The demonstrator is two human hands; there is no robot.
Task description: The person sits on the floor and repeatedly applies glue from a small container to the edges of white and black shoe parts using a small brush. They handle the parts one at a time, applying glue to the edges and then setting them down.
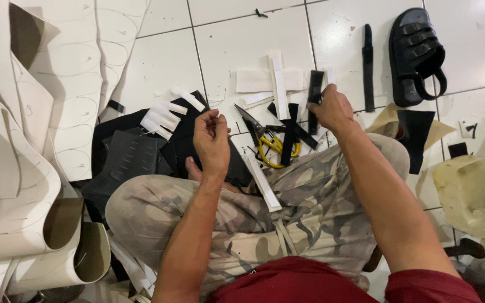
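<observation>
I sit cross-legged on a white tiled floor [231,45]. My right hand [331,108] is closed on a black strap piece [314,88] that stands upright above a small heap of black and white strips. My left hand [211,140] hovers over black sheet pieces [127,157], its fingertips pinched together; whether something thin is between them I cannot tell. Yellow-handled shears [270,143] lie on the floor between my hands. Short white strips [166,115] lie in a row on the black pieces.
Large white sheets with drawn sole outlines [35,112] curl up at the left. A black sandal [416,53] and a long black strap [368,67] lie at the far right. A yellowish foam piece [472,193] rests at the right edge.
</observation>
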